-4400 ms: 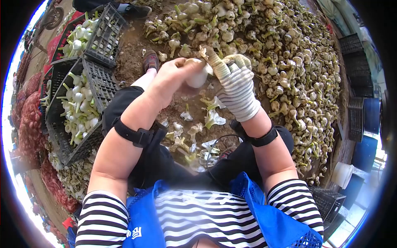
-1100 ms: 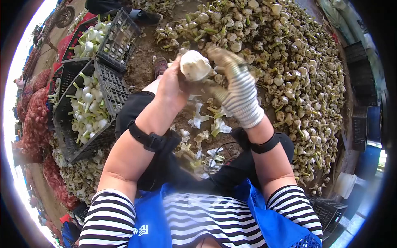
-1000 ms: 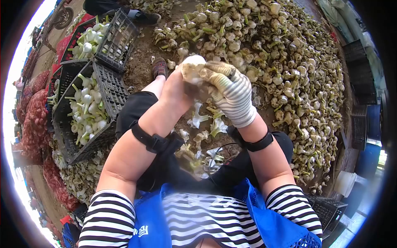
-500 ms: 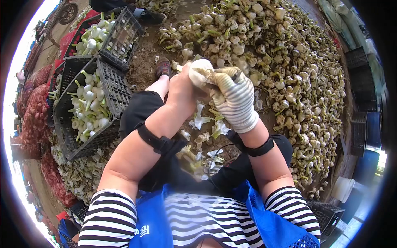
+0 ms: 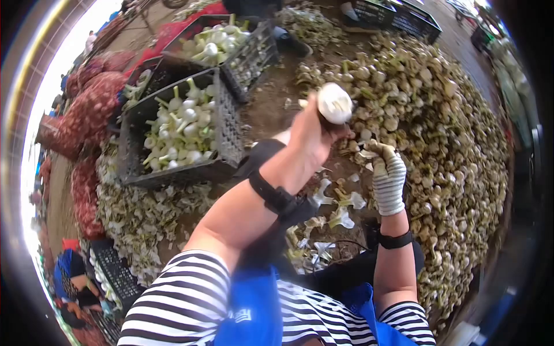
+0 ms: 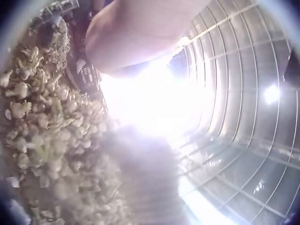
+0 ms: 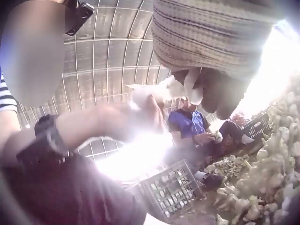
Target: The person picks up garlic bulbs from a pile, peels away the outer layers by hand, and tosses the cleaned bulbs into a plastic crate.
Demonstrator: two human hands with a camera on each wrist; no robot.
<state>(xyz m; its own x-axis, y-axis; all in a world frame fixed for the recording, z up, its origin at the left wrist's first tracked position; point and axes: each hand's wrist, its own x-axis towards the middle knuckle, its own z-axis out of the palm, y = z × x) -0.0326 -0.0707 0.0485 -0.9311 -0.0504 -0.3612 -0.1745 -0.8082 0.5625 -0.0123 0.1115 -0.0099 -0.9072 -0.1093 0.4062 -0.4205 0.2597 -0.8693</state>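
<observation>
My bare left hand (image 5: 311, 132) grips a whole white garlic bulb (image 5: 334, 104), held up over the ground with its root side facing me. Its stem end pokes out on the far side of the fingers. Lower and to the right, my right hand (image 5: 389, 179) wears a striped knitted glove. Its fingertips pinch pale flakes of garlic skin (image 5: 368, 153); in the right wrist view, the white skin (image 7: 191, 86) shows under the gloved fingers. Bare skin and glare fill much of the left wrist view, where the bulb is hidden.
Black crates (image 5: 173, 130) of trimmed garlic stand at the left, beside red net sacks (image 5: 95, 109). A large heap of untrimmed garlic (image 5: 444, 144) covers the right. Peeled skins (image 5: 340, 216) lie between my legs. Another person (image 7: 190, 124) sits across from me.
My hands have parted: the left carries the bulb up and toward the crates, while the right has come away lower with skin in its fingers. The head view has swung left.
</observation>
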